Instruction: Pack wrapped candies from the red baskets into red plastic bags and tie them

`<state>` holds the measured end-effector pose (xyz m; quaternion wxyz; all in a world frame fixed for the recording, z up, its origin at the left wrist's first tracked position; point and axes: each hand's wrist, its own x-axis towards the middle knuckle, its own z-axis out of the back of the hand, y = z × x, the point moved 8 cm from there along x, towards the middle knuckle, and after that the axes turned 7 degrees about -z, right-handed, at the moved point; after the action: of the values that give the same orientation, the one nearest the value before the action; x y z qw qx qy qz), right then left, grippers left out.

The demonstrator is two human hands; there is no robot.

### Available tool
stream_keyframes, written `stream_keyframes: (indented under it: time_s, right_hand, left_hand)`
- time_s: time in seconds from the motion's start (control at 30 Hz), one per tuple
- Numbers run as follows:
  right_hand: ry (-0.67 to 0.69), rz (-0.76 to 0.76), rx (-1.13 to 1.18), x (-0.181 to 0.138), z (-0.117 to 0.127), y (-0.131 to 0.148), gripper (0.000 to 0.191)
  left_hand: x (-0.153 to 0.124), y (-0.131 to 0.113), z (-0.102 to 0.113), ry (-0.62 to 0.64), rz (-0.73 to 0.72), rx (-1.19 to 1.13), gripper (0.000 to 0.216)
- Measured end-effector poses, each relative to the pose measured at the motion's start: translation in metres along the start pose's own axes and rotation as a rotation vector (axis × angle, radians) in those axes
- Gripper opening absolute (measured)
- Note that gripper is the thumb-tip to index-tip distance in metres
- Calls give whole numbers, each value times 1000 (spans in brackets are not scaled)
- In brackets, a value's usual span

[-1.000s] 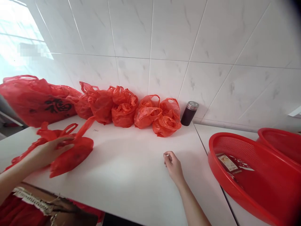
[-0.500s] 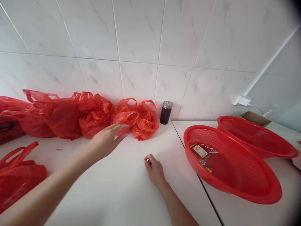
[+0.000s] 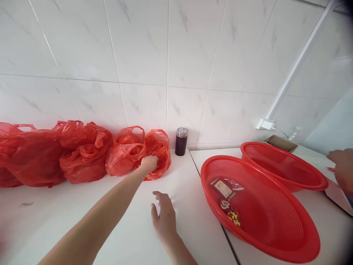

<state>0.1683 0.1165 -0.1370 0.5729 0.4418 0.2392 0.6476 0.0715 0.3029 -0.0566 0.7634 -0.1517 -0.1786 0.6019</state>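
Observation:
My left hand [image 3: 149,163] reaches into the mouth of a small red plastic bag [image 3: 160,146] by the wall. Its fingers curl down inside, and what they grip is hidden. Just left of that bag stands another red plastic bag [image 3: 124,156] with its handle loops up. Over the white table [image 3: 132,221], nearer to me, my right hand [image 3: 164,213] is open, thumb and fingers apart, holding nothing. To its right, a red plastic basket [image 3: 275,213] contains a few small printed packets [image 3: 223,188], one with yellow lettering.
Bulging red bags [image 3: 38,154] line the wall on the left. A dark cup with a silver lid [image 3: 181,141] stands behind my hands. A second red basket [image 3: 284,165] and a cardboard box [image 3: 280,143] are at the right. Another person's hand [image 3: 344,171] shows at the right edge.
My left hand has moved forward and into the small bag. My right hand has opened from a loose curl. The view has shifted left to right, and another person's hand has appeared.

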Motion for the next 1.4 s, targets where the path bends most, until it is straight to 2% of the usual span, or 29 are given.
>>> stream_keyframes:
  time_s: [0.07,0.13,0.27,0.4,0.47,0.53,0.6,0.67,0.73,0.8,0.87,0.93,1.0,1.03,1.1,1.17,1.2,1.3,1.33,1.4]
  right_hand:
    - [-11,41,-97,1,-1,7,48]
    - [18,36,-164,5,-4,11,56]
    - [97,38,-228,30,-16,23,65]
    - [178,-14,-323,63,-30,16,68]
    - [200,-19,-354,71,-30,11,68]
    - [217,-15,-325,71,-23,9,60]
    - [231,-38,-213,62,-6,12,41]
    - [188,-89,-19,48,23,18,28]
    - [24,-135,187,34,62,25,29]
    - [-180,-130,306,18,98,34,30]
    - [-248,-27,287,7,114,51,29]
    - [-154,132,171,2,104,72,44]
    - [-40,265,32,-2,82,89,61]
    - [-6,307,-23,-5,71,94,62]
    - [49,336,-77,-8,53,100,43]
    - [142,250,-22,-8,42,98,18]
    - [196,154,58,-7,39,93,13]
    - [304,-213,443,-6,41,70,14]
    - [296,-304,561,-6,45,63,14]
    - [224,-386,668,-5,60,54,16]
  left_hand:
    - [-1,2,8,-69,16,-72,35]
    - [-1,-2,27,-184,6,-174,34]
    - [-9,-14,84,-549,-25,-463,27]
    - [-50,-15,142,-958,-44,-832,26]
    - [-80,-14,160,-1058,-86,-1010,23]
    - [-113,-12,167,-1081,-131,-1190,18]
    - [-146,-6,162,-1052,-148,-1360,13]
    - [-178,4,145,-999,-110,-1466,7]
    - [-207,21,115,-957,15,-1567,11]
    - [-231,39,75,-908,218,-1660,17]
    - [-252,50,36,-821,409,-1710,18]
    - [-270,52,6,-725,537,-1735,15]
    - [-286,48,-14,-632,618,-1752,10]
    - [-293,45,-20,-592,646,-1748,8]
    - [-305,45,-27,-525,676,-1715,8]
    - [-313,53,-28,-504,677,-1677,13]
    - [-316,63,-27,-535,670,-1655,14]
    - [-326,105,-17,-749,670,-1561,10]
    - [-330,118,-13,-824,692,-1522,8]
    - [-341,128,-2,-934,733,-1462,11]
